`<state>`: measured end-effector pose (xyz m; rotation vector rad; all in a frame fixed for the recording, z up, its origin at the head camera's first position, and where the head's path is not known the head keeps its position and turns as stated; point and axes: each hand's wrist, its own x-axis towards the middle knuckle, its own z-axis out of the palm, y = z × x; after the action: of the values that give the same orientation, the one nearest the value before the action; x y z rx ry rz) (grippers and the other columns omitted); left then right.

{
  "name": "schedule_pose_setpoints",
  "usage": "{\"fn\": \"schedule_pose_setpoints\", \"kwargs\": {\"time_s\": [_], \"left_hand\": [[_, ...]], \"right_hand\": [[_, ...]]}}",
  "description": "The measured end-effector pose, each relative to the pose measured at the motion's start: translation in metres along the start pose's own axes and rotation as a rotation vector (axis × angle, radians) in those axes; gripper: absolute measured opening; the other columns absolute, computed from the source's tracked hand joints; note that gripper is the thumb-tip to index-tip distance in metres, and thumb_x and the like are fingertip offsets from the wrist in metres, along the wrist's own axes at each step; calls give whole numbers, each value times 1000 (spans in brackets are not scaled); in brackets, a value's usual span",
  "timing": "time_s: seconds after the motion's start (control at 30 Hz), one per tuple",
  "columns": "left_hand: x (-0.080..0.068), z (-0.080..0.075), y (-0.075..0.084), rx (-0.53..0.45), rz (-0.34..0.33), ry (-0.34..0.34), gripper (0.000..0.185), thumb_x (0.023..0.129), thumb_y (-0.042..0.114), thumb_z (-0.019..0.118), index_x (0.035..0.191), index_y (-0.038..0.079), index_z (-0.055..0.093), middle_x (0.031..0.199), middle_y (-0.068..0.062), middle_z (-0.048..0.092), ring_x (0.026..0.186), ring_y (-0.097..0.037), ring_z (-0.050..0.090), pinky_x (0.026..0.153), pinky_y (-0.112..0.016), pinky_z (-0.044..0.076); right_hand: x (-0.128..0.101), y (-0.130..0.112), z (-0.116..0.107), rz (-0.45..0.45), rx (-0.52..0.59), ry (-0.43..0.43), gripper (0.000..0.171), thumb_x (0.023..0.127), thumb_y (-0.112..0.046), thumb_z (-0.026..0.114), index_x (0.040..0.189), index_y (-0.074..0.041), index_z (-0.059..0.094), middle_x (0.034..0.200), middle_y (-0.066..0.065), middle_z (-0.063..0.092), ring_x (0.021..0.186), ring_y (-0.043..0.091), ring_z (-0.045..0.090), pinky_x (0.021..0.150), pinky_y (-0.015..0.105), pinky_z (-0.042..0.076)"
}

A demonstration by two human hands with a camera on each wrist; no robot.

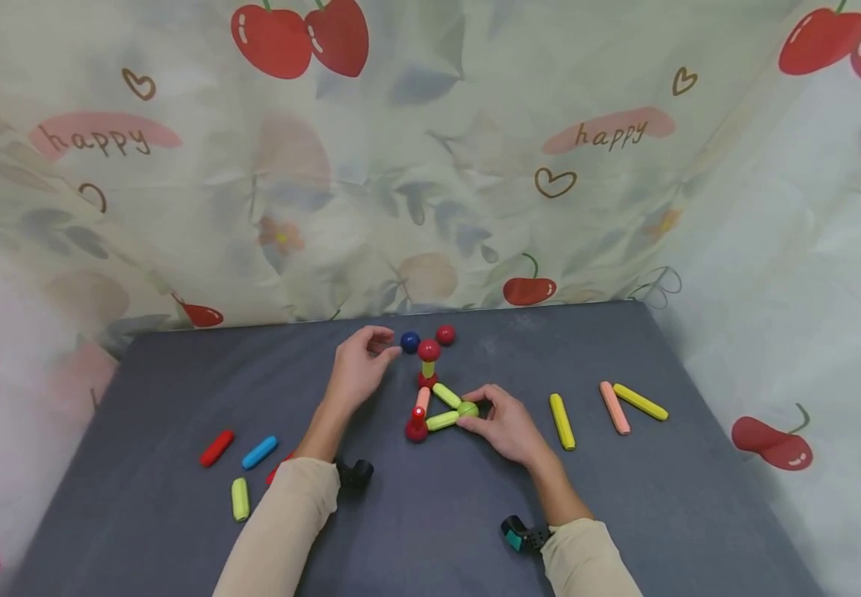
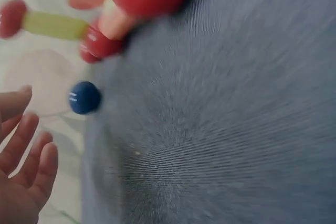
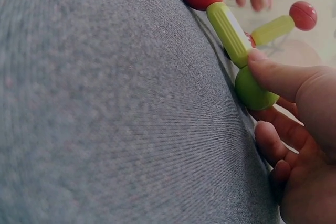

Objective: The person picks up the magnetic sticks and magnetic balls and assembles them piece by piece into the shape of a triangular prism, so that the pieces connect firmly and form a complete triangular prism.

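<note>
On the table lies a triangle of short rods joined by balls: a pink rod point(image 1: 422, 400) on the left and two yellow-green rods point(image 1: 443, 420) meeting at a green ball point(image 1: 468, 410). From the back corner rises a yellow-green rod point(image 3: 273, 30) topped by a red ball point(image 1: 428, 350). A red rod stands up from the front red ball point(image 1: 416, 429). My right hand point(image 1: 503, 421) pinches the green ball between thumb and fingers. My left hand point(image 1: 362, 365), fingers loosely bent and holding nothing, hovers just left of a loose blue ball point(image 2: 85, 97).
Behind the triangle is a loose red ball point(image 1: 445, 334). To the right lie yellow rods point(image 1: 561, 421) and a pink rod point(image 1: 615, 408). On the left are a red rod point(image 1: 217, 448), a blue rod point(image 1: 260, 453) and a yellow-green rod point(image 1: 240, 499). A printed curtain point(image 1: 371, 207) hangs behind the table.
</note>
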<state>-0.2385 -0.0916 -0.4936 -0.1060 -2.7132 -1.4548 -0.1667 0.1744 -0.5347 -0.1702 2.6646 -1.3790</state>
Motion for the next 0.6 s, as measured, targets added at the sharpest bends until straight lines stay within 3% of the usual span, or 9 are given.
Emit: {"fn": "schedule_pose_setpoints", "kwargs": {"time_s": [0.23,0.37,0.6], "left_hand": [[32,17,-2,62,-83,-56,44,95,26,75,135,12,64,130,-7,68,109,-27,64,93,-44,54],[37,26,-2,115,-88,-88,48,94,27,75,138,12,62,133,-10,66,111,-28,64,96,-44,53],[39,41,-10,180,-82,-78,44,96,29,72,136,12,64,131,-14,66,120,-31,62,106,-47,49]], "right_hand": [[2,2,1,-3,-1,-6,32,86,-32,83,115,-24,71,108,-1,66,63,16,51,59,27,44],[3,3,1,3,-8,-4,32,87,-33,82,115,-25,71,106,-1,65,62,16,50,58,27,43],[1,2,0,17,-12,-9,33,86,-33,83,116,-25,71,103,-1,64,62,16,51,57,27,43]]}}
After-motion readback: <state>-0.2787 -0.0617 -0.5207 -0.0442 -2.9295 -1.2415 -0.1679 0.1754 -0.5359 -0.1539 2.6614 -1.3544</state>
